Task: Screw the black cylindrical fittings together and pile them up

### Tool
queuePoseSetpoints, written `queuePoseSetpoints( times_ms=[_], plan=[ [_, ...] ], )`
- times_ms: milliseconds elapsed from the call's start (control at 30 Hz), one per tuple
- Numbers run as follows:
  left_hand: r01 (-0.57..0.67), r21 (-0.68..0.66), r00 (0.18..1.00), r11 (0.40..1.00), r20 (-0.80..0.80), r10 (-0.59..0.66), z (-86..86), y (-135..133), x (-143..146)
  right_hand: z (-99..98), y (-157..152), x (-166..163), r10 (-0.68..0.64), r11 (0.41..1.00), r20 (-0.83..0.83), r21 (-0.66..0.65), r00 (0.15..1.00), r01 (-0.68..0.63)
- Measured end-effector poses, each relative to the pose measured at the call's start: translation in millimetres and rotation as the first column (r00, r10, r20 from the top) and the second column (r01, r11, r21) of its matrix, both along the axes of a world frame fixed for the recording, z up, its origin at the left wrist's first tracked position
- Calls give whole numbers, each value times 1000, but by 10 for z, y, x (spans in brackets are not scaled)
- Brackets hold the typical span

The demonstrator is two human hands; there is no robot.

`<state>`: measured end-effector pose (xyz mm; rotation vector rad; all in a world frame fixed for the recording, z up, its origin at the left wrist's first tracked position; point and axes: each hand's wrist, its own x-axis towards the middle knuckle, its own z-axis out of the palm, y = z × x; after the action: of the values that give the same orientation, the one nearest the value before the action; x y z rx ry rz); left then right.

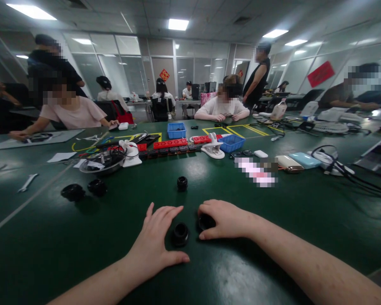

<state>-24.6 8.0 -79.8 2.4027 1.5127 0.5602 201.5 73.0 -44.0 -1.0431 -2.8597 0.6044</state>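
My left hand (pixel 155 243) lies flat on the green table (pixel 51 254), fingers spread, thumb curving round a small black ring-shaped part (pixel 180 234) that sits just right of it. My right hand (pixel 224 219) rests on the table with its fingers curled over another black round part (pixel 206 222), mostly hidden under them. A third black part (pixel 182 183) stands alone farther out. Two more black parts (pixel 73 192) (pixel 97 187) lie to the left.
A wrench (pixel 27 182) lies at far left. A clear dish (pixel 98 163), red and black strips (pixel 174 146), blue bins (pixel 177 130) (pixel 231 142) and white clamps (pixel 213 148) cross the middle. Phones and cables (pixel 346 169) lie right. Several people sit around the table.
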Motion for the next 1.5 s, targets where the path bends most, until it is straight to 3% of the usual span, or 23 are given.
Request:
queuePoseSetpoints(
  times_ms=[433,667,967,1200,1500],
  plan=[
    [47,-203,995,978,99,-27,85,55,56,16,-50,-17,56,995,-30,-79,998,-58],
    [65,-178,994,982,101,-47,112,-17,81,74,-111,-16,55,996,-8,-72,998,-56],
    [-128,-130,985,983,98,141,121,-91,131,56,-153,-20,54,996,11,-67,998,-53],
    [-260,-177,960,949,55,273,110,41,-197,81,-185,8,45,998,15,-52,999,-45],
    [-520,-179,852,835,-46,521,63,172,-949,92,-195,22,50,997,16,-52,999,-49]
  ],
)
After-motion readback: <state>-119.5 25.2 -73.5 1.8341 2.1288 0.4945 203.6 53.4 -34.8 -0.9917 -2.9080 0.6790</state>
